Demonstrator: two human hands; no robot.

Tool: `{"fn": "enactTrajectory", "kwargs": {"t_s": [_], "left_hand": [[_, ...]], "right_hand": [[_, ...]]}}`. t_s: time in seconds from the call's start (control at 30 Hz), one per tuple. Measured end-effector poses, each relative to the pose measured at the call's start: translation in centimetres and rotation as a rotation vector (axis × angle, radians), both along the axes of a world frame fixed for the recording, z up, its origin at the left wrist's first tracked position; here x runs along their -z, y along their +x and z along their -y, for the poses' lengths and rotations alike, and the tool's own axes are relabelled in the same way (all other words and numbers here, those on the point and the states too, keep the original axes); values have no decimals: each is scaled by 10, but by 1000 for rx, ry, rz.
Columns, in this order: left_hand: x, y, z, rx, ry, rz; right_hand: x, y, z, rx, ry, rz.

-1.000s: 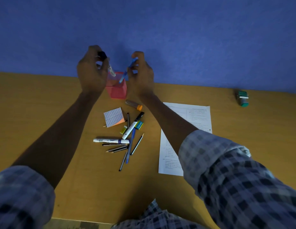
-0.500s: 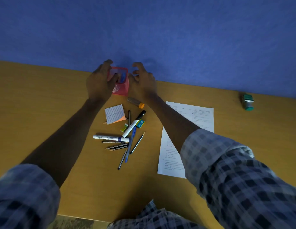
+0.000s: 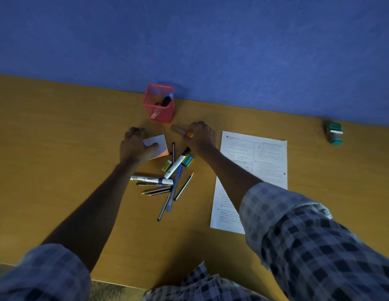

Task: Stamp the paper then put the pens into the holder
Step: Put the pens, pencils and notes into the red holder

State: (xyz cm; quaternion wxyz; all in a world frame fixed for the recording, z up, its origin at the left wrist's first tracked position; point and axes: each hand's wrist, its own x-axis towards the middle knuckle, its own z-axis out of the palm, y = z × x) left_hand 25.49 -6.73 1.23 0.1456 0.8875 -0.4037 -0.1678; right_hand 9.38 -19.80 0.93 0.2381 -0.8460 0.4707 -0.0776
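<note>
Right hand (image 3: 201,135): fingers curled over the orange-tipped marker (image 3: 181,129) lying just in front of the red mesh holder (image 3: 159,103). Looks like a grip forming or just closed; whether the marker is off the desk, can't tell. Probably chosen because it's the nearest piece to the holder, so the shortest carry.

Left hand (image 3: 136,144): fingers curled, resting on the small notepad (image 3: 158,145), in front of the holder and slightly left. Thumb lies across the pad's near edge. Pinching it or just pressing it down, can't tell. Likely clearing it off the pens or steadying the hand.

Holder stands upright at the back of the desk (image 3: 58,148) against the blue wall (image 3: 189,40). A dark-capped marker and a blue pen are already inside, leaning on its right wall.

Loose pile (image 3: 167,181) sits further in front of the holder: two white markers, a blue pen, several pencils, two erasers. Crossed over each other, so single picks, top ones first.

Paper (image 3: 254,166) lies flat to the right of the holder, partly under the right forearm. Green stamp (image 3: 333,133) is far right of the holder near the wall, on its side, set aside. Judgement: stamping done, pen loading early, most pieces left.
</note>
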Motion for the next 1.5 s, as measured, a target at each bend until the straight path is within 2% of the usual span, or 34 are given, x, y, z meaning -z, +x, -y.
{"fn": "enactTrajectory", "kwargs": {"t_s": [0.13,0.27,0.43,0.63,0.8,0.93,1.0,1.07,1.2,1.27,1.5], "left_hand": [[3,0,-3,101,-3,66],[3,0,-2,68,-27,18],[-5,2,1,37,-63,-105],[-44,5,13,108,-306,-182],[-92,22,24,161,-560,-92],[-121,29,33,140,-721,-65],[-129,31,41,144,-765,-24],[-131,35,51,174,-723,33],[-126,40,74,211,-424,187],[-124,41,84,249,-334,223],[-112,45,103,376,-250,311]], "right_hand": [[4,0,-2,12,29,26],[0,-4,3,82,85,78],[-7,-16,7,100,257,433],[-22,-17,17,185,330,602],[-39,-14,23,244,352,729],[-51,-6,28,268,366,877],[-56,-1,32,272,323,890],[-62,5,36,250,262,870],[-76,20,41,140,76,798],[-82,29,42,98,23,735],[-94,46,40,-67,-135,534]]}}
